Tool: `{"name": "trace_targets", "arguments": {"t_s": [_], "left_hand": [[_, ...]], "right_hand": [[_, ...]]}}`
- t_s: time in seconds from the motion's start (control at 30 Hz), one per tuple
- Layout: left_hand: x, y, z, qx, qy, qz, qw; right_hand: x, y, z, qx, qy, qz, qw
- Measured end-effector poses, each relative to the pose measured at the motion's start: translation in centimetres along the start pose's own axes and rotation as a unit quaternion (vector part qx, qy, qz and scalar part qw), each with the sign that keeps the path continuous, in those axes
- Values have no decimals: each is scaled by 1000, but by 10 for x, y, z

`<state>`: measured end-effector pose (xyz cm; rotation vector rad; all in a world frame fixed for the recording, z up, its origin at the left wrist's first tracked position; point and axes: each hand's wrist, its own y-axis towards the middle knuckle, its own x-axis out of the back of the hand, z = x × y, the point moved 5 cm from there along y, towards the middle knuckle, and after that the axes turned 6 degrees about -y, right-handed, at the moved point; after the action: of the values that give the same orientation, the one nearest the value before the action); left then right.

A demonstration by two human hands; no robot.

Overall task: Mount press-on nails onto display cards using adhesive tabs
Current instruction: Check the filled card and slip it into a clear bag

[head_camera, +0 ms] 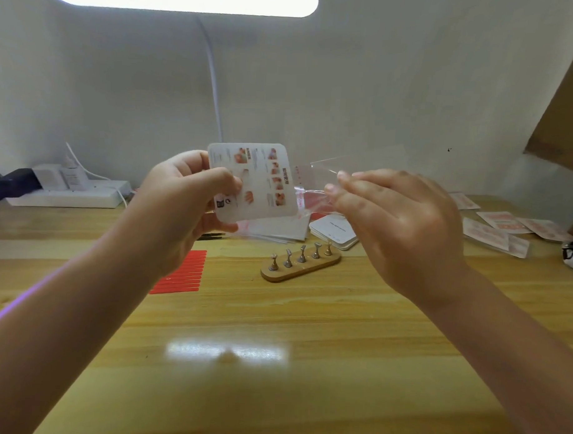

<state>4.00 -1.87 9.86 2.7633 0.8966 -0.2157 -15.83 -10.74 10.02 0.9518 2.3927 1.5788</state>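
Observation:
My left hand (185, 197) holds a white display card (257, 183) up over the table, thumb on its printed face and fingers behind it. The card shows small pictures and text. My right hand (392, 220) pinches a clear plastic sleeve (315, 182) with a red strip at its mouth, right beside the card's right edge. Card and sleeve touch or overlap at that edge. A red sheet of adhesive strips (185, 275) lies flat on the wooden table (273, 362) below my left hand.
A wooden nail stand (301, 266) with several metal holders sits mid-table. Behind it lie a stack of white cards (335, 231), flat sleeves (278, 229) and tweezers (213, 236). Packed cards (505, 231) are spread at the right. A power strip (65, 193) lies at the back left.

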Motion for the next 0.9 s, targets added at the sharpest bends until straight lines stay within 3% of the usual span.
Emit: {"name": "trace_targets", "arguments": {"t_s": [0.2, 0.27, 0.33, 0.4, 0.47, 0.57, 0.63, 0.73, 0.83, 0.9], "left_hand": [[-4, 1, 8, 52, -36, 0, 998], [-2, 2, 6, 16, -13, 2, 1000], [0, -1, -3, -110, 86, 11, 990], [-5, -11, -14, -296, 246, 6, 923], [-14, -24, -18, -447, 360, 6, 819], [-23, -36, -10, -571, 447, 20, 688], [-23, -39, -6, -612, 467, 11, 638], [-24, -43, -5, -643, 473, -7, 602], [-25, -46, -3, -649, 495, -16, 577], [-26, -45, -1, -645, 508, -16, 571]], "right_hand": [[0, 0, 4, 3, -8, -9, 1000], [-4, -1, 1, -27, 6, 20, 999], [-11, -3, -6, -93, 44, 78, 992], [-19, -5, -7, -127, 81, 146, 978], [-26, -9, 3, -104, 115, 204, 967], [-39, -19, 22, -129, 182, 276, 935], [-47, -26, 24, -239, 264, 303, 884], [-55, -32, 21, -386, 395, 350, 757], [-52, -27, 20, -444, 534, 335, 637], [-49, -22, 18, -455, 589, 311, 592]]}}
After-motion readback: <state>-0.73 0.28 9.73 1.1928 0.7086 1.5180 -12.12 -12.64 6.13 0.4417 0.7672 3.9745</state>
